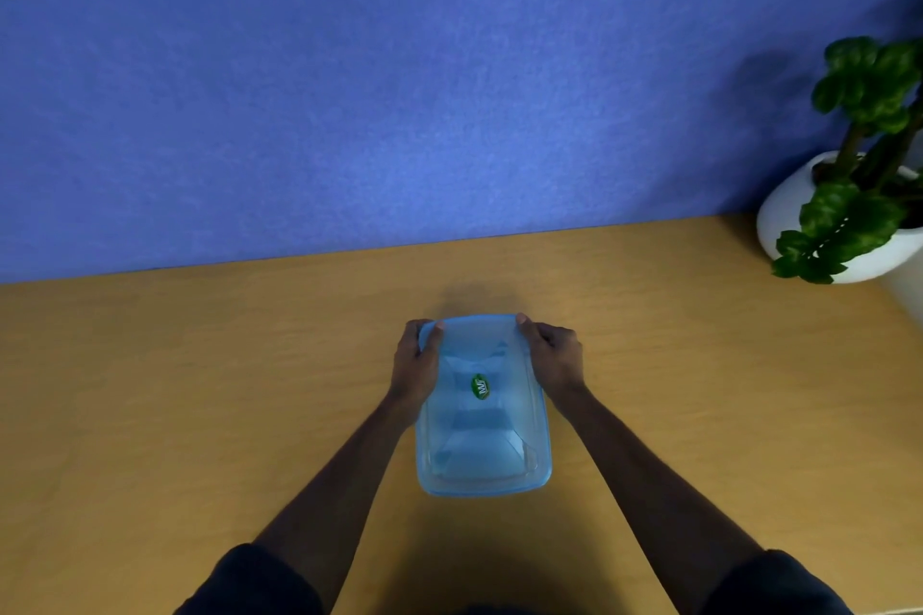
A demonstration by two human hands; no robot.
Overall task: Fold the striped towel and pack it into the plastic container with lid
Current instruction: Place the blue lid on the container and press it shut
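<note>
Left edge of view: bare tan wooden tabletop (150,390), meeting a flat blue textured wall (349,90) along its far side. My left forearm comes up from a dark sleeve (249,579) at the bottom of the view and angles in toward the middle. My left hand (415,362) sits at the far left corner of the translucent blue plastic lid (487,469), thumb lying across the lid's top, fingers curled round the rim and down the side; a closed grip on that corner. The lid lies flat on the rectangular clear plastic container (543,429), which stands on the table at centre with its long side running away from me. A small green oval sticker (480,387) is stuck near the middle of the lid. Through the lid I can make out the folded towel (479,444) inside the container, showing as pale blue folded shapes; its stripes cannot be made out through the tinted plastic. My right hand (554,357) mirrors the left at the far right corner, thumb tip on the lid's top edge, fingers folded down against the container's side, gripping there too. Right forearm runs back to another dark sleeve at lower right. Far right, well apart from the container: a green leafy plant (864,90) in a round white pot (784,205), standing on the table against the wall.
</note>
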